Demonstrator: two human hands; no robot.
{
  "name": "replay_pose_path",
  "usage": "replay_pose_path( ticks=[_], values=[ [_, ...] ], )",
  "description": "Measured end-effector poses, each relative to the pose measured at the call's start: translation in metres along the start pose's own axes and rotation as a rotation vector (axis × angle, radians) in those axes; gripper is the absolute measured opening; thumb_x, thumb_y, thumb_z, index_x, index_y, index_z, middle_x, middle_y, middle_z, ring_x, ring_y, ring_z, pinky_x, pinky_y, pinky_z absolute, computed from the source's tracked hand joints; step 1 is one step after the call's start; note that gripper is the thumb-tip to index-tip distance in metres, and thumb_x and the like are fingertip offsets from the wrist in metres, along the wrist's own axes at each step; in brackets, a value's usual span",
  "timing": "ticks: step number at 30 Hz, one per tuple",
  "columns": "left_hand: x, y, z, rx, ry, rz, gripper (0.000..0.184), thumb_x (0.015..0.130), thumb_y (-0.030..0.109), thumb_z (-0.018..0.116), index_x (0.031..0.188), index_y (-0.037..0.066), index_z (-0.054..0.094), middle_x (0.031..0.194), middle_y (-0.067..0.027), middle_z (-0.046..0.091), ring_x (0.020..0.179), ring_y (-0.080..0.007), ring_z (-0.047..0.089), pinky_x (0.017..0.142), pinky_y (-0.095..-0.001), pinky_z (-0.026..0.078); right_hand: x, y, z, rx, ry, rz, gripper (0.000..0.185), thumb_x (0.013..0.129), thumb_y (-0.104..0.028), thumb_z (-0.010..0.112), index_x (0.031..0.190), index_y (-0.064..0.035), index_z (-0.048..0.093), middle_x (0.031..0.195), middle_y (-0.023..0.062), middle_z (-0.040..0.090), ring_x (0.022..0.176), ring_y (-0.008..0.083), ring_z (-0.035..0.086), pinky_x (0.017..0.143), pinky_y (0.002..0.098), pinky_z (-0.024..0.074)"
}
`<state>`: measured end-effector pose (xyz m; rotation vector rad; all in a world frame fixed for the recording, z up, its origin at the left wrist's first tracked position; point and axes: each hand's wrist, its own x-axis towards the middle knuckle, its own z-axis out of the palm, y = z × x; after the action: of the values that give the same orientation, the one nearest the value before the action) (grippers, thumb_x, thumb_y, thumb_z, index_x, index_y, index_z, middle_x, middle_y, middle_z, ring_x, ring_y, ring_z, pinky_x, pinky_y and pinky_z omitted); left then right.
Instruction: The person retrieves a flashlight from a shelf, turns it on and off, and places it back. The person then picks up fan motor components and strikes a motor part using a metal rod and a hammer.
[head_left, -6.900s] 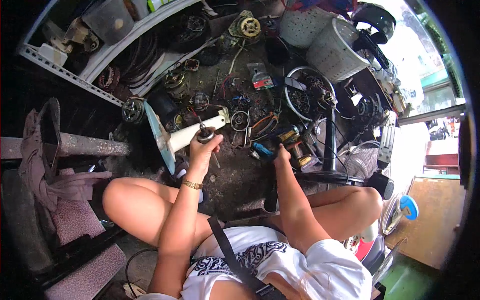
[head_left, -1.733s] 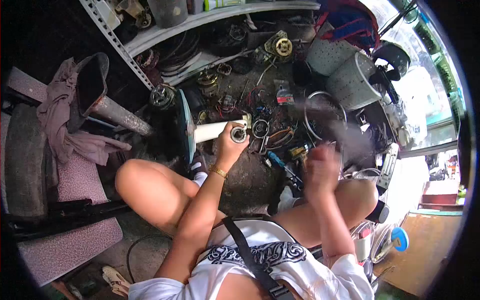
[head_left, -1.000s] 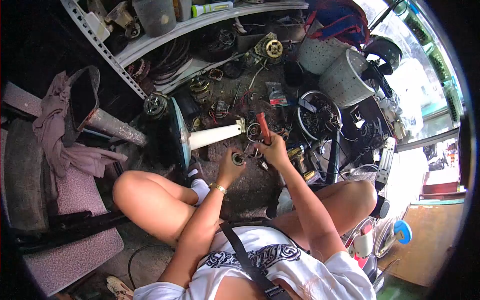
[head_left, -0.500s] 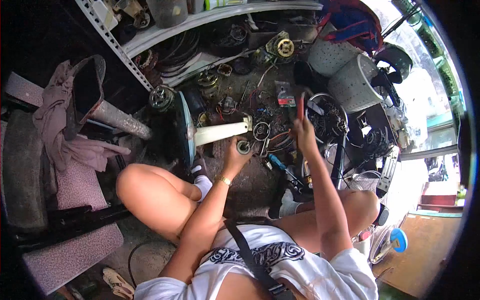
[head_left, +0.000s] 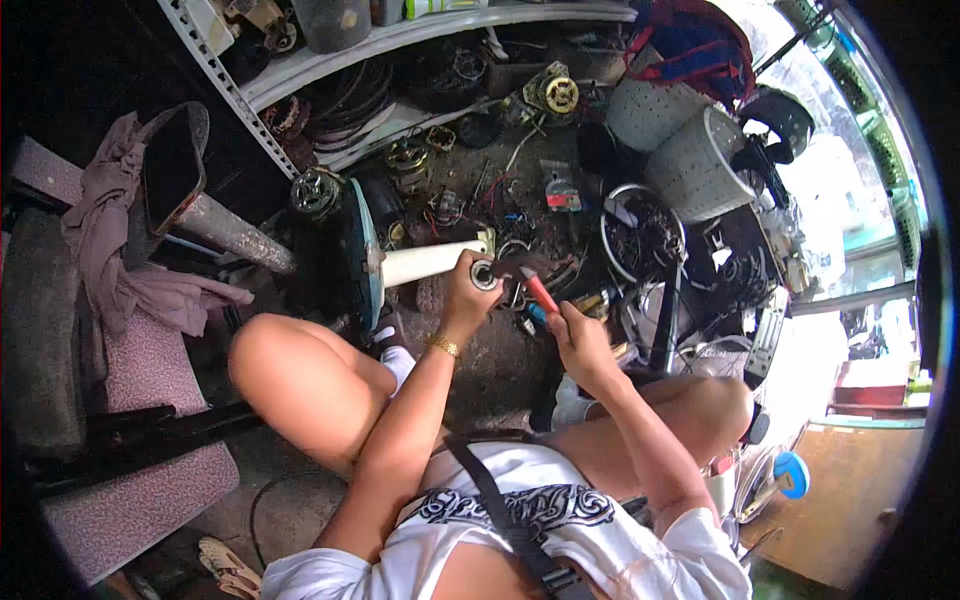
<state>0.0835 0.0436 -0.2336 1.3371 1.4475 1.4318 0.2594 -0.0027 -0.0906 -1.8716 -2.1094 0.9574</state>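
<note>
My left hand (head_left: pixel 468 303), with a gold watch band at its wrist, is wrapped round a small round metal part (head_left: pixel 484 275) with a ring-shaped end facing up. My right hand (head_left: pixel 585 345) grips a hammer by its red handle (head_left: pixel 540 292). The hammer's dark head is blurred and lies right beside the round part; whether they touch I cannot tell. Just beyond my left hand a white post (head_left: pixel 430 264) lies on its side, joined to a round base with a pale blue edge (head_left: pixel 372 250).
Beyond my hands, motor parts, wires and a red-labelled packet (head_left: pixel 562 188) litter the dark floor. A round basin (head_left: pixel 682 240) of small scraps stands to the right, near a perforated white basket (head_left: pixel 705 165). A metal shelf (head_left: pixel 400 42) runs along the back.
My right hand has swung the hammer down and left, from raised over the basin's side to the round part. My left hand keeps its hold in nearly the same place.
</note>
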Motion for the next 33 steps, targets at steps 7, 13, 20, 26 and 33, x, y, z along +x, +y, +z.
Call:
replay_pose_path(
  ticks=[7, 13, 20, 26, 33],
  values=[
    [-0.007, 0.004, -0.009, -0.049, -0.043, -0.02, 0.033, 0.065, 0.002, 0.072, 0.091, 0.004, 0.05, 0.084, -0.0054, 0.058, 0.08, -0.0143, 0.056, 0.073, -0.0277, 0.044, -0.021, -0.043, -0.072, 1.031, 0.662, -0.639, 0.026, 0.09, -0.031, 0.045, 0.082, -0.0065, 0.05, 0.065, 0.003, 0.048, 0.049, 0.0112, 0.042, 0.044, 0.0212, 0.0328],
    [-0.011, 0.005, -0.016, 0.098, -0.018, 0.121, 0.041, 0.065, 0.006, 0.073, 0.099, 0.004, 0.051, 0.092, -0.0114, 0.058, 0.087, -0.0215, 0.057, 0.078, -0.033, 0.044, 0.0, 0.0, -0.012, 0.254, 0.093, 0.048, 0.026, 0.091, -0.021, 0.044, 0.098, 0.0013, 0.055, 0.088, 0.0241, 0.061, 0.083, 0.0348, 0.06, 0.07, 0.0416, 0.0454],
    [-0.011, 0.014, -0.011, -0.046, -0.033, 0.017, 0.042, 0.063, 0.008, 0.075, 0.096, 0.003, 0.05, 0.091, -0.009, 0.059, 0.088, -0.0207, 0.058, 0.077, -0.0324, 0.045, -0.006, -0.002, -0.004, 0.406, 0.304, -0.205, 0.026, 0.089, -0.028, 0.047, 0.086, -0.0035, 0.054, 0.064, 0.0027, 0.051, 0.052, 0.0079, 0.042, 0.047, 0.0224, 0.0339],
    [-0.036, -0.003, -0.007, 0.045, -0.029, -0.035, 0.039, 0.063, 0.007, 0.073, 0.094, 0.004, 0.05, 0.086, -0.0103, 0.058, 0.081, -0.0239, 0.059, 0.072, -0.0333, 0.046, 0.02, -0.001, 0.022, 0.457, 0.219, -0.163, 0.026, 0.078, -0.016, 0.067, 0.089, 0.0036, 0.054, 0.06, 0.0091, 0.051, 0.055, 0.0111, 0.043, 0.051, 0.0287, 0.0393],
    [-0.024, 0.001, 0.0, -0.003, -0.087, 0.006, 0.047, 0.067, 0.018, 0.076, 0.099, 0.003, 0.045, 0.087, -0.0089, 0.057, 0.078, -0.0172, 0.056, 0.069, -0.0306, 0.046, 0.063, -0.014, 0.054, 0.48, 0.126, -0.193, 0.031, 0.064, -0.011, 0.074, 0.087, 0.0031, 0.058, 0.071, 0.0141, 0.061, 0.066, 0.0134, 0.058, 0.061, 0.0321, 0.0456]
  ],
)
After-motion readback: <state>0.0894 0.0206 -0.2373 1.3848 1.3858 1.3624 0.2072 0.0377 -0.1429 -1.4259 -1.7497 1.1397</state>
